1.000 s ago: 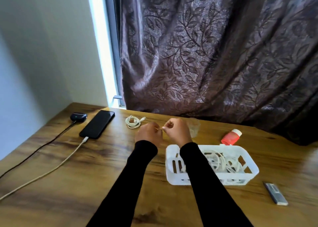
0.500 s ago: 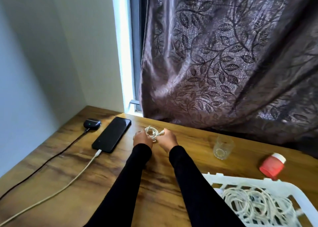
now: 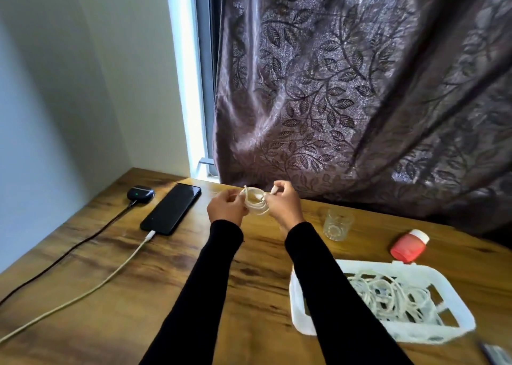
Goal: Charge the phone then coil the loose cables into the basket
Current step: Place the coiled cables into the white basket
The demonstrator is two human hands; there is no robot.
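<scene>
A small coil of white cable (image 3: pixel 256 202) is lifted just above the wooden table between both hands. My left hand (image 3: pixel 225 208) pinches its left side and my right hand (image 3: pixel 282 202) grips its right side, with one plug end sticking up by the fingers. The black phone (image 3: pixel 171 209) lies face up at the back left with a white charging cable (image 3: pixel 110 274) plugged into its near end. The white plastic basket (image 3: pixel 454 321) sits at the right front and holds several coiled white cables (image 3: pixel 388 295). My right forearm hides the basket's left part.
A black earbud case (image 3: pixel 140 193) with a black cable (image 3: pixel 69 251) sits left of the phone. A clear glass (image 3: pixel 337 223) and a red bottle with a white cap (image 3: pixel 409 246) lie right of my hands. A dark curtain (image 3: pixel 360 87) hangs behind. A grey device (image 3: pixel 497 355) shows at the bottom right.
Both hands reached from near the basket to the white coil at the back of the table, took hold of it and lifted it. The view shifted left and closer.
</scene>
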